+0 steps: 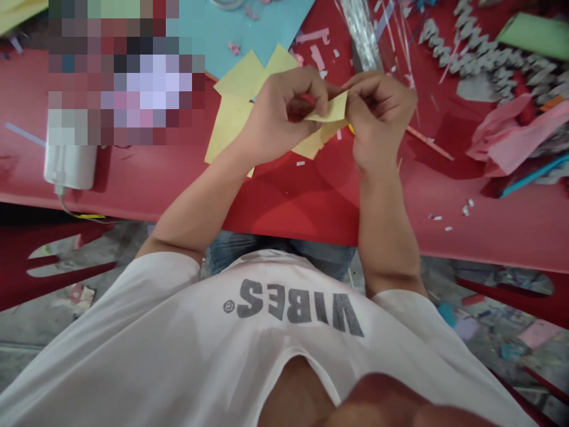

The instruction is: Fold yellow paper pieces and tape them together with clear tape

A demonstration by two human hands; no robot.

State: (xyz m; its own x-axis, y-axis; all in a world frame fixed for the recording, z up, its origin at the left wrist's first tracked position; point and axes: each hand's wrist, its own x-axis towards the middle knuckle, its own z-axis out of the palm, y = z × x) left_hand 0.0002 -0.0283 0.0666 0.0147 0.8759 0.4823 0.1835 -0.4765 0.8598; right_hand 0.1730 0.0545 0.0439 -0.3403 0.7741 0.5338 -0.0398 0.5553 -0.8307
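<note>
A small piece of yellow paper [338, 108] is held up between my two hands, above the red table. My left hand [291, 107] pinches its left end, with the fingers curled round. On the other end, my right hand [382, 110] is closed, thumb and fingertips pressed against the paper. Beneath and to the left of my left hand lie several yellow paper sheets [229, 121], overlapping and partly hidden by that hand. Whether the held paper is creased or folded over, I cannot tell.
Folded grey paper chains [478, 53], crumpled pink paper [518, 136] and a blue strip [533, 176] lie at right. Clear plastic wrap [362, 35] and a light blue sheet [240, 32] are at the back. A white power bank [69, 163] with a cable sits left, near the table's edge [288, 234].
</note>
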